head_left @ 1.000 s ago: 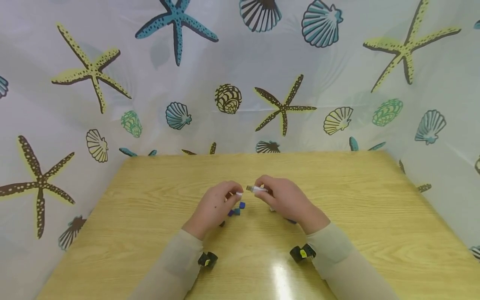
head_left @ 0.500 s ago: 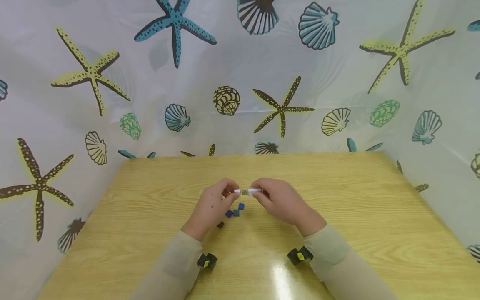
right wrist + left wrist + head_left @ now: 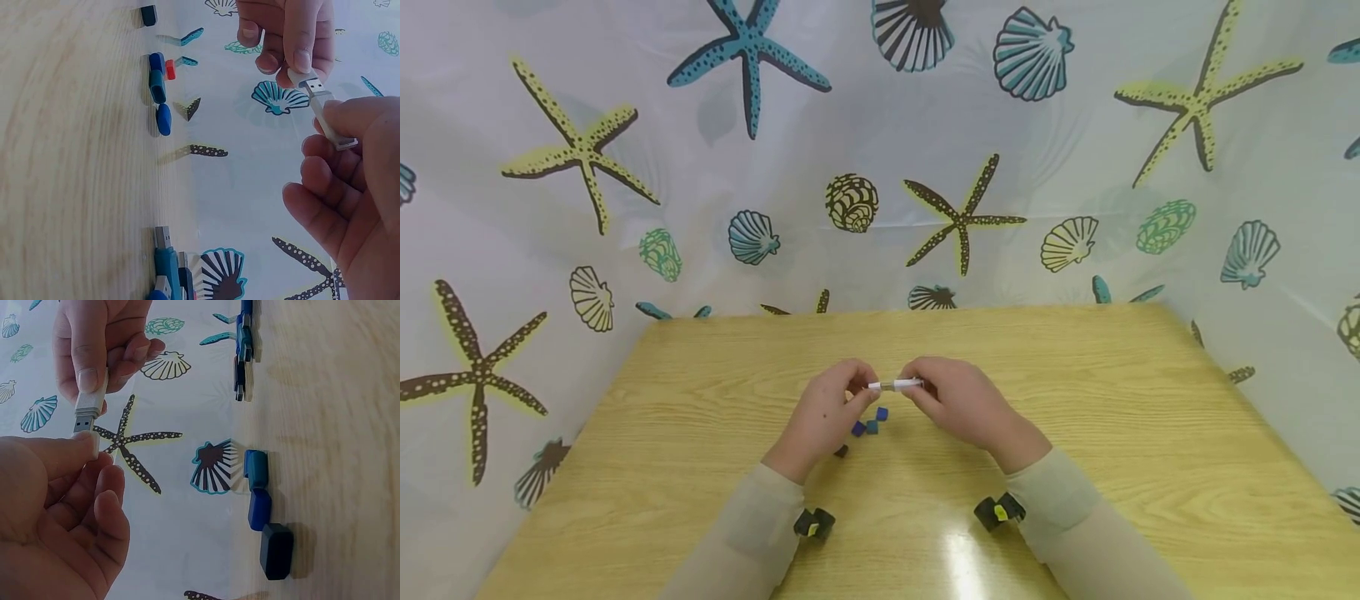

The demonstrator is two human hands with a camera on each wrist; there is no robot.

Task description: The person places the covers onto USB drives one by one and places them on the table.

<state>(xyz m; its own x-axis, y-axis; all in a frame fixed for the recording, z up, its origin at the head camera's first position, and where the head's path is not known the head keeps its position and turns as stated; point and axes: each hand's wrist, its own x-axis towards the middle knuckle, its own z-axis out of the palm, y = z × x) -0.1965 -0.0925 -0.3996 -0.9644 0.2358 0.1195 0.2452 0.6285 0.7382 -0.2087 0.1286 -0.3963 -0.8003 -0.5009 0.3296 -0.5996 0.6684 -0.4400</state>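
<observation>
In the head view my left hand (image 3: pixel 827 410) pinches a small white cap (image 3: pixel 874 386) between thumb and fingers. Facing it, my right hand (image 3: pixel 966 402) holds a white USB stick (image 3: pixel 908 383) by its body. The stick's metal plug points at the cap and part of it still shows between the two; whether the tip sits inside the cap, I cannot tell. From the left wrist, the white stick (image 3: pixel 92 403) meets the cap just above my left thumb. The right wrist view shows the cap (image 3: pixel 302 79) under the left thumb, in line with the stick (image 3: pixel 326 115).
Loose caps lie on the wooden table near my left hand: a blue cap (image 3: pixel 882 413), a teal cap (image 3: pixel 872 427), a black cap (image 3: pixel 277 551), and a red cap (image 3: pixel 170 69). Several uncapped USB sticks (image 3: pixel 167 265) lie on the right. A patterned curtain (image 3: pixel 805 183) surrounds the table.
My right hand has moved slightly left and levelled the USB stick with the cap. The gap between plug and cap has closed. My left hand has barely moved.
</observation>
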